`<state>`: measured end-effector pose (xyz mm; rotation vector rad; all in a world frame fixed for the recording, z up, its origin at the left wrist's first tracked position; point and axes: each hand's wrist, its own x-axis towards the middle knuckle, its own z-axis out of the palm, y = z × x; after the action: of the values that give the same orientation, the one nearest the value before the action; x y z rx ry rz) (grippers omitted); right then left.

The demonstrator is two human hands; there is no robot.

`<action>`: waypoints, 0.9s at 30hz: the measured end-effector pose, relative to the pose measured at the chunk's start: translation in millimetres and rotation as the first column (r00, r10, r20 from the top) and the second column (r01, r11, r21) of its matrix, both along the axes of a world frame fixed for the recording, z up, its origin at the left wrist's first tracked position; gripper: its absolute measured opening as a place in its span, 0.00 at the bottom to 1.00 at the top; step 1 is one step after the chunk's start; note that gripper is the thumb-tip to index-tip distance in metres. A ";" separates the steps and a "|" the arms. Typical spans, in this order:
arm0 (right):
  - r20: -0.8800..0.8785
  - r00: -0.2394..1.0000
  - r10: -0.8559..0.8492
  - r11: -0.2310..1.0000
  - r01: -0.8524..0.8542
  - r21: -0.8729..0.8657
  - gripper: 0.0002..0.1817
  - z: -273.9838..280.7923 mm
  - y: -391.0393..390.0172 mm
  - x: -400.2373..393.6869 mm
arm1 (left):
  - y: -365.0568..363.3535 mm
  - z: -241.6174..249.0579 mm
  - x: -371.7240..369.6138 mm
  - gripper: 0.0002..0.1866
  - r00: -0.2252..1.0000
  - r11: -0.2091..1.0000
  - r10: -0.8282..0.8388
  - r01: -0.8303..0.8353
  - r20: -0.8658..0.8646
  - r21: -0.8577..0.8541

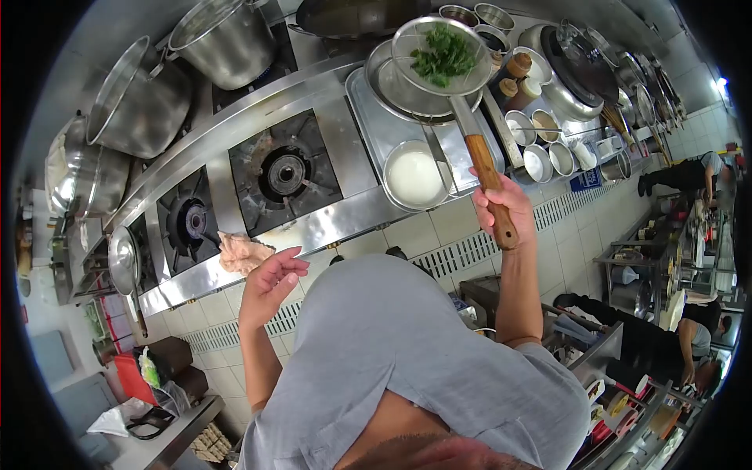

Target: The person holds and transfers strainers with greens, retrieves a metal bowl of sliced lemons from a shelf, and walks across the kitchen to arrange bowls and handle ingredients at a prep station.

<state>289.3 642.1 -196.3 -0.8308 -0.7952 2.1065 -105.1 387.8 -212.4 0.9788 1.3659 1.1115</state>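
My right hand (509, 213) is wrapped round the wooden handle of a mesh strainer (403, 43). Leafy green herbs (445, 56) lie in its mesh. Beneath the strainer, a metal bowl (392, 88) sits on a steel tray (366, 129). Closer to me on that tray is a pot of white liquid (417, 175), with a metal utensil leaning across it. My left hand (270, 286) is open, fingers apart and holding nothing. It is just beside a crumpled pinkish cloth (243, 253) on the stove's front edge.
Two gas burners (283, 174) are in front of me, with large steel pots (223, 47) behind. A lidded pan (124, 260) stands at left, its handle jutting out. Seasoning tubs (537, 163) and squeeze bottles (517, 66) are at right. Other people (689, 176) work far right.
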 end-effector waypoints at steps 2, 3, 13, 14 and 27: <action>-0.036 0.999 0.025 0.999 -0.026 -0.042 0.30 -8.6 2.0 3.6 | -1.9 3.1 1.3 0.25 1.000 1.000 0.000 0.001 -0.005 0.006; -0.009 1.000 0.005 1.000 -0.005 -0.018 0.30 -9.7 -0.2 1.7 | -1.6 3.1 1.7 0.25 1.000 1.000 0.008 -0.008 -0.008 0.012; 0.122 0.989 -0.082 0.993 0.071 0.093 0.28 -17.6 -0.2 -0.2 | 137.0 -19.1 86.4 0.34 0.896 0.946 -0.287 0.320 0.338 -0.044; 0.132 0.988 -0.079 0.993 0.067 0.098 0.27 -16.5 -0.7 -0.4 | 161.2 -15.5 104.8 0.34 0.866 0.935 -0.248 0.332 0.434 -0.127; 0.064 0.986 -0.153 0.979 0.142 0.149 0.29 -1.3 -19.8 22.6 | 249.5 -15.7 115.3 0.25 0.858 0.930 -0.184 0.310 0.480 -0.198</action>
<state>311.9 622.3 -197.7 -0.8678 -0.8856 1.8737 10.2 637.2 -228.2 0.6212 0.9419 0.8587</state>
